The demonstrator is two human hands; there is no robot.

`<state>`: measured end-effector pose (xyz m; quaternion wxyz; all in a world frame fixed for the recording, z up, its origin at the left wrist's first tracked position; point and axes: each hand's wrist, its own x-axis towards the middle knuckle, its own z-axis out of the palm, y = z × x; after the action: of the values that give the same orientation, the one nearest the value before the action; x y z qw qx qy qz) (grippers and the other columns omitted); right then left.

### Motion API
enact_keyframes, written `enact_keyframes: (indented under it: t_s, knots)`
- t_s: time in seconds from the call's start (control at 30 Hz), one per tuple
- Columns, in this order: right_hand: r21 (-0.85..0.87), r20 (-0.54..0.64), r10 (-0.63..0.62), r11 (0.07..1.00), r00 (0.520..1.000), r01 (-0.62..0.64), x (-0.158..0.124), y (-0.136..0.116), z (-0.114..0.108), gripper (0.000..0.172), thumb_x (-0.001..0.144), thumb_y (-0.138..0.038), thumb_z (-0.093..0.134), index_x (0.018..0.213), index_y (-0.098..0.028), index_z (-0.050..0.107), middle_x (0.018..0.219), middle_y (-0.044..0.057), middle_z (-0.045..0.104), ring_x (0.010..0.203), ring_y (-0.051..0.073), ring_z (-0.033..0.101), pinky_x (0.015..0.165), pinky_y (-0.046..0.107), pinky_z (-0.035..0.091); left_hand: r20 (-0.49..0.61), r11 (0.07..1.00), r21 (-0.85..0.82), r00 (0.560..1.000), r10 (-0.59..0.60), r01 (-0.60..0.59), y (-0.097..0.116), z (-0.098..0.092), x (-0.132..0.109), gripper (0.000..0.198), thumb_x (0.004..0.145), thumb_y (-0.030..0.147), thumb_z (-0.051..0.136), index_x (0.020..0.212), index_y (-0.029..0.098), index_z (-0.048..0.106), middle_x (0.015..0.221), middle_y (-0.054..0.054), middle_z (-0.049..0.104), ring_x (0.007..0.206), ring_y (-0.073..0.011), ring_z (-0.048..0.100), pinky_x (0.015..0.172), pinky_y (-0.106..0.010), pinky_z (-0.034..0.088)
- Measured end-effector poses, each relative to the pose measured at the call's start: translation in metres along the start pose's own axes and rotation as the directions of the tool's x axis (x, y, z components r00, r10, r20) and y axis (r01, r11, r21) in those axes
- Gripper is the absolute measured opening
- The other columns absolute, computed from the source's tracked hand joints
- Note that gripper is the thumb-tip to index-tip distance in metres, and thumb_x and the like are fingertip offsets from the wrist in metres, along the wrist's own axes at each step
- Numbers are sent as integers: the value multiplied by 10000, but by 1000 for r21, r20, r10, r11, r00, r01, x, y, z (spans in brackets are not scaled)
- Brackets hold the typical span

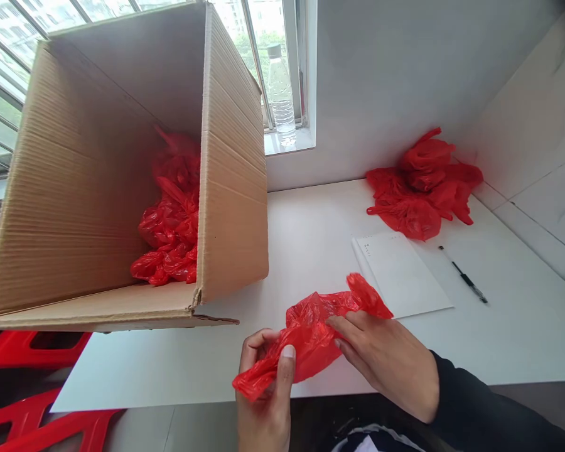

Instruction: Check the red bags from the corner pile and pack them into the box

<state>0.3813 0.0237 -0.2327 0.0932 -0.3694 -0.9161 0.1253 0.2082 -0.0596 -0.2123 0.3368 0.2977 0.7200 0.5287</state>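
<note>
A crumpled red plastic bag (313, 333) stretches between my two hands above the table's front edge. My left hand (268, 383) grips its near left end, with the thumb on top and the fingers curled behind. On the bag's right part lies my right hand (381, 351); its fingers press together against the plastic, and the thumb is partly hidden. To the left, a large cardboard box (235, 207) lies on its side with its mouth towards me. Several crumpled red bags (172, 220) are heaped inside it.
A pile of red bags (424, 185) sits in the table's back right corner. Before it lie a white notepad (405, 276) and a black pen (462, 274). A water bottle (281, 94) stands on the windowsill. Red plastic stools (42, 420) are below the table at left.
</note>
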Motion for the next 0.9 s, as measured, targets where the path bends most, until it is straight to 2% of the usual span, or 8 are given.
enact_keyframes:
  t_s: [0.1,0.23,0.37,0.43,0.57,0.7,0.83,0.9]
  knots:
    - [22,-60,-14,1000,998,15,2,5,-2,130,957,-197,458,911,-233,574,754,25,613,564,207,629,447,358,442,49,992,106,996,-80,74,5,-3,-5,381,811,521,709,1078,279,584,984,-16,705,858,-215,690,795,-299,536]
    - [48,-170,8,999,985,0,-2,3,-14,138,952,-178,480,987,-243,597,841,48,610,692,223,637,544,375,511,122,985,161,989,-82,62,-1,-10,-4,331,821,509,703,1037,275,618,948,-2,709,821,-204,672,770,-293,517]
    - [105,-194,-182,973,964,205,-1,-8,-25,253,902,-56,481,1071,-212,588,995,77,658,913,250,627,817,452,536,78,976,216,997,-7,-10,-10,-11,7,264,871,509,650,840,250,612,782,18,672,717,-185,632,667,-274,507]
    - [122,-129,-237,960,963,253,2,-13,-24,294,876,-12,449,1068,-191,580,933,67,667,846,231,620,800,433,531,60,984,176,998,4,-14,-11,-8,13,278,872,527,645,834,255,604,747,26,661,690,-181,632,631,-264,512]
    - [37,13,-122,992,993,121,6,-14,-12,367,750,42,469,1001,-194,595,796,33,653,694,234,605,612,382,501,-50,991,131,999,8,-2,-4,5,18,310,871,557,634,831,249,640,711,25,634,642,-164,596,573,-240,477]
    - [-88,83,54,995,995,-46,5,-10,-7,448,680,66,500,1030,-185,621,688,8,658,625,233,628,660,387,519,-138,996,88,990,-13,26,9,16,17,345,848,569,656,848,228,706,722,11,659,651,-171,585,599,-249,463]
    - [-154,-18,14,988,1000,-17,8,-17,-9,447,722,96,464,1070,-136,621,695,13,647,636,212,639,865,430,520,-130,998,-18,989,-69,68,13,23,15,376,824,584,673,825,213,734,680,-2,668,642,-189,580,596,-266,469]
    - [-97,27,-33,995,999,35,16,-23,-6,348,762,83,464,927,-183,615,745,15,654,671,212,646,761,378,524,-149,997,-44,987,-67,61,12,24,14,375,813,583,684,814,212,736,669,-3,663,641,-193,579,600,-270,471]
